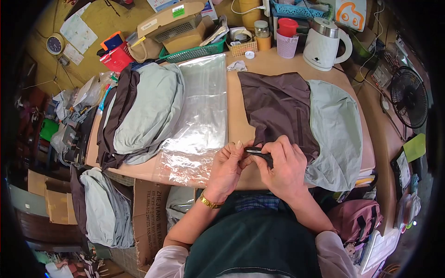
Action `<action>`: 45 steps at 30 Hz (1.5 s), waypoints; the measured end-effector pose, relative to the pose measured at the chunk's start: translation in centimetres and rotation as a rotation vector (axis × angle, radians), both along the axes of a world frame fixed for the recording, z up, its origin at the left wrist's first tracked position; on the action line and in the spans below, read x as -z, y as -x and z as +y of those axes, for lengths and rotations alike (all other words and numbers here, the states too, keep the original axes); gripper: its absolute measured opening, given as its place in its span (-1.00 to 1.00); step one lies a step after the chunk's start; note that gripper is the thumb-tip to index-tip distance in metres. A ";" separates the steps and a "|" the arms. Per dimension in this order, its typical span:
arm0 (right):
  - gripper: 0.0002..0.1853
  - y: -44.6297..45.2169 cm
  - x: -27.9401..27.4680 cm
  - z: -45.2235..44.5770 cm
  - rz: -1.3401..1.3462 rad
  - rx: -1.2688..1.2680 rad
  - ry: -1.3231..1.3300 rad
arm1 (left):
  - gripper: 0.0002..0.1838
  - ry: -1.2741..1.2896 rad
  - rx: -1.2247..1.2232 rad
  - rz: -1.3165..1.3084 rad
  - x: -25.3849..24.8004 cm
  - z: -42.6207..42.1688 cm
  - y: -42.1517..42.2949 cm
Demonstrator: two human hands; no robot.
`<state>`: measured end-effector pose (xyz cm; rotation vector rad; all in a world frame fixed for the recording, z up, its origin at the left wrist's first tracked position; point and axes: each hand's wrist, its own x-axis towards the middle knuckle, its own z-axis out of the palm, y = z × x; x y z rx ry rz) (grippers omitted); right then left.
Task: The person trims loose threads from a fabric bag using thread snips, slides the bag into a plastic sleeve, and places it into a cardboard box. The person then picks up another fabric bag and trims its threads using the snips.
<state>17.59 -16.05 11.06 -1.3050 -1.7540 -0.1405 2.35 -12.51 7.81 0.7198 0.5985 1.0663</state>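
Observation:
In front of me a dark brown and pale green fabric piece [282, 99] lies spread on the table. Its lower brown corner rises to my two hands. My left hand [227, 162] pinches the dark edge between thumb and fingers. Close beside it, my right hand [285, 160] is closed on the same edge, its fingers bent over it. Between the fingertips shows a small dark fold with a pale strip; I cannot tell whether the strip is a label or something else.
Clear plastic bags [204, 102] lie left of the fabric, beside a pile of similar pieces [148, 106]. Along the back stand a green basket [194, 53], a lilac cup [286, 45] and a white kettle [321, 44]. A black fan [409, 97] stands at right.

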 end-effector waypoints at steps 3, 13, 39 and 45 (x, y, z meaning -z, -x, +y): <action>-0.69 0.1 0.0 -0.1 -0.015 0.016 -0.031 | -0.72 -0.001 -0.024 0.036 0.0 -0.2 -0.1; -0.66 -1.8 4.1 2.6 0.675 -0.079 0.239 | -0.76 0.163 0.065 -0.178 -0.1 -0.6 1.3; -0.62 -3.6 9.5 2.5 0.474 0.021 0.497 | -0.83 0.133 -0.006 0.115 5.1 0.7 4.9; -0.71 -2.8 8.4 3.0 0.399 -0.059 0.261 | -0.79 0.098 0.069 0.191 4.4 0.7 5.8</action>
